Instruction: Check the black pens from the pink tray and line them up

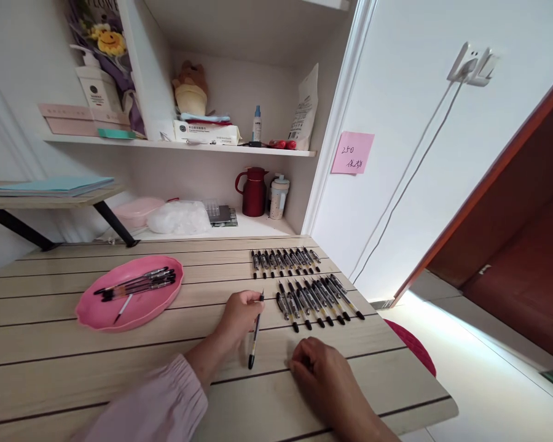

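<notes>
My left hand [240, 319] pinches the upper end of a black pen [254, 337] that slants down towards me on the wooden table [50, 368]. My right hand [325, 377] rests knuckles-up on the table just right of the pen's lower end, fingers curled, with nothing visible in it. Beyond my hands lie two rows of black pens side by side: a near row [317, 301] and a far row [286, 261]. A pink oval tray [96, 310] at the left holds several more pens and one thin refill.
A shelf unit behind the table holds a red jug [253, 191], a cup [279, 196], a pink box and a plastic bag. A pink sticky note [352, 152] hangs on the wall. A red cushion [415, 347] sits past the table's right edge.
</notes>
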A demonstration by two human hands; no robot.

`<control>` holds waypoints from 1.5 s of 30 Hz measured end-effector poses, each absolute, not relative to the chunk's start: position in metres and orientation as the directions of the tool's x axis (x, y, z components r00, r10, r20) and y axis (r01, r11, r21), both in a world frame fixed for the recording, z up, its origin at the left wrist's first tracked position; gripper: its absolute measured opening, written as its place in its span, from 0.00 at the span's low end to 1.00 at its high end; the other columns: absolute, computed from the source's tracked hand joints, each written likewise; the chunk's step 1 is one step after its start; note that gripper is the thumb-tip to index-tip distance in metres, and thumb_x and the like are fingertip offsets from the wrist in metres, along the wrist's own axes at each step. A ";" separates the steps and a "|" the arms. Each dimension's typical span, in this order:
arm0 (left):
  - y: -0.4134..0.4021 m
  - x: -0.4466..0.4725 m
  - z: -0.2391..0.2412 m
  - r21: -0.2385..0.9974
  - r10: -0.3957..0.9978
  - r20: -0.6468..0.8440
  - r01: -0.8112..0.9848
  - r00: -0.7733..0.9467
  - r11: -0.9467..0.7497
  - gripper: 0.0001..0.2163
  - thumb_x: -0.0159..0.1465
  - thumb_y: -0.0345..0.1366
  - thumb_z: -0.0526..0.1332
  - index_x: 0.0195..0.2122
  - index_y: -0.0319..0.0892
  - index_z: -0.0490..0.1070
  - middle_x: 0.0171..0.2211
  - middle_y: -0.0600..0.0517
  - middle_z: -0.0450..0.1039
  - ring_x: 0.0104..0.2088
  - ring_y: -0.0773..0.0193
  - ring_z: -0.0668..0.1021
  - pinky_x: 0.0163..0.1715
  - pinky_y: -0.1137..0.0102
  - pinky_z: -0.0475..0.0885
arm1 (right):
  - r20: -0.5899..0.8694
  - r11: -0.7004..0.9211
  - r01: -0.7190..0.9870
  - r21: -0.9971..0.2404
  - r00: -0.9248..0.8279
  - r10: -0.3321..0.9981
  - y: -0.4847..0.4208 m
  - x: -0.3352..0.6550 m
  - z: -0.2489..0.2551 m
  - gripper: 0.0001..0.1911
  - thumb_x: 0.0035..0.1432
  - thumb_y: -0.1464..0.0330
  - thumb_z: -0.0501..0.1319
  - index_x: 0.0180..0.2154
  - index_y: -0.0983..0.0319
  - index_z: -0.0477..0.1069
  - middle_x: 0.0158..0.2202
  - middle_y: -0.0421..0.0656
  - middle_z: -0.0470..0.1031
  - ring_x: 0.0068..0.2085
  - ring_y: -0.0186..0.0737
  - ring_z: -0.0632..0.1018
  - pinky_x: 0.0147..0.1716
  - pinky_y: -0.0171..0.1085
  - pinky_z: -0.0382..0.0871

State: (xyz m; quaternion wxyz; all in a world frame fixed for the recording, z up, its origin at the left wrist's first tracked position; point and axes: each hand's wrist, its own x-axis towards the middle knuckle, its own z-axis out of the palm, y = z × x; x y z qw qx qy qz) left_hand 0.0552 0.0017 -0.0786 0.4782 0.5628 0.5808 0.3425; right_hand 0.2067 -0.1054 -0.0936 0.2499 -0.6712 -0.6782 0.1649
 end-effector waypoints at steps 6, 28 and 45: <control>0.039 0.085 -0.086 0.818 0.992 -0.098 0.575 0.085 0.031 0.06 0.50 0.30 0.59 0.26 0.38 0.74 0.17 0.53 0.70 0.22 0.67 0.71 0.20 0.75 0.60 | 0.170 0.106 0.820 -0.563 -0.011 0.985 -0.115 0.201 -0.103 0.07 0.53 0.72 0.53 0.25 0.60 0.66 0.27 0.38 0.70 0.29 0.33 0.71 0.28 0.31 0.55; 0.047 0.100 -0.092 0.647 0.979 -0.144 0.762 0.145 -0.018 0.13 0.52 0.31 0.56 0.39 0.39 0.72 0.14 0.54 0.71 0.17 0.65 0.74 0.17 0.76 0.63 | 0.139 0.119 0.819 -0.561 -0.049 0.989 -0.115 0.207 -0.103 0.07 0.54 0.72 0.53 0.28 0.59 0.68 0.29 0.38 0.71 0.30 0.32 0.72 0.28 0.30 0.54; 0.043 0.104 -0.092 0.705 0.970 -0.194 0.708 0.146 0.034 0.18 0.52 0.31 0.56 0.45 0.38 0.68 0.15 0.54 0.72 0.17 0.66 0.75 0.15 0.77 0.64 | 0.128 0.116 0.843 -0.526 -0.056 0.990 -0.116 0.208 -0.100 0.07 0.55 0.72 0.54 0.28 0.59 0.68 0.30 0.37 0.71 0.30 0.31 0.73 0.28 0.30 0.55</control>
